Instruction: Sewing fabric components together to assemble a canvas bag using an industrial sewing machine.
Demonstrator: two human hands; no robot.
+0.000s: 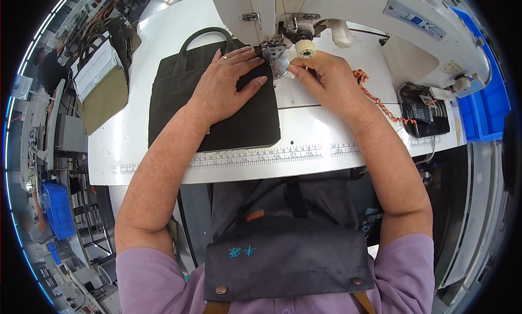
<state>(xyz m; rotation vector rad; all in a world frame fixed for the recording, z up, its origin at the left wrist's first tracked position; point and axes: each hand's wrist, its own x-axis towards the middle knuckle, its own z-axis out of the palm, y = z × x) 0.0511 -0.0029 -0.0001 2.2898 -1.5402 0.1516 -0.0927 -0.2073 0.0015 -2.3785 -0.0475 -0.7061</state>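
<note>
"Head view: where is the dark bag (244, 118) lying?"

"It is lying flat on the white table (122, 131), at the front left of the sewing machine (353, 9), its upper right corner reaching close to the machine's needle end. I can't tell whether that corner is sitting under the foot. The bag's handle (206, 30) is arching away from the person."

"And what is the left hand (225, 80) doing?"

"It is resting palm down on the bag, left of the sewing machine's needle end, with its thumb standing apart from the fingers."

"Is the right hand (329, 82) holding anything?"

"I can't tell. Its thumb and forefinger are sitting close together beside a shiny round metal piece (280, 68), just by the sewing machine's needle end."

"What else is lying about?"

"An orange coiled cord (375, 99) is trailing in front of the sewing machine, toward a black packet (421, 110). A blue bin (484, 115) is standing to the machine's right, and an olive bag (104, 96) is lying well to its left."
</note>
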